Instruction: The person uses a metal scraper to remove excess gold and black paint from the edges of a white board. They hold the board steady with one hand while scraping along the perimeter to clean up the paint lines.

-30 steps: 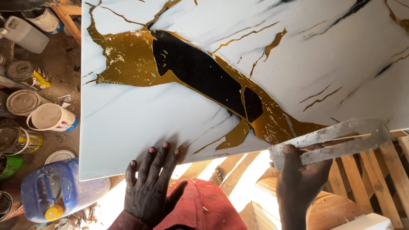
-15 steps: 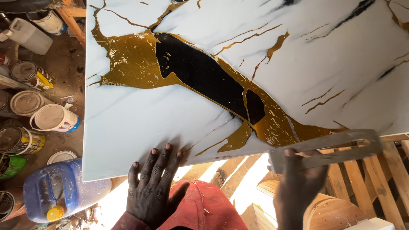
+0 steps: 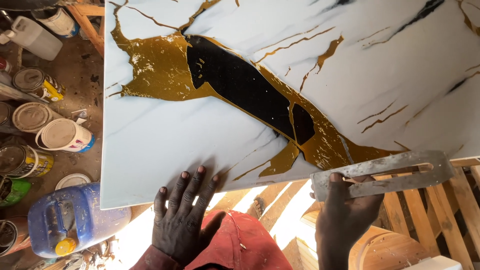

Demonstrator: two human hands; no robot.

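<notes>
1. White glossy panel (image 3: pixel 210 150) with a marble pattern fills most of the view; it has a gold patch and a black patch across its middle, and thin gold and dark veins toward the right.
2. The left hand (image 3: pixel 182 220) lies flat on the near edge of the panel, fingers spread wide and pressed on the surface; it grips nothing.
3. The right hand (image 3: pixel 350 210) is closed around a flat grey metal blade (image 3: pixel 382 174) with a long slot in it. The thumb sits on top of the blade, and the blade lies along the panel's lower right edge, just touching it.
4. Below the hands is a knee in red cloth (image 3: pixel 235 245).
5. Under the blade, on the right, stand wooden slats (image 3: pixel 425 210).
6. On the dirt floor at the left there are several paint cans (image 3: pixel 32 117), a white bucket (image 3: pixel 65 135) lying on its side, a blue plastic jerrycan (image 3: pixel 75 220) with a yellow cap, and a white jug (image 3: pixel 32 37).
</notes>
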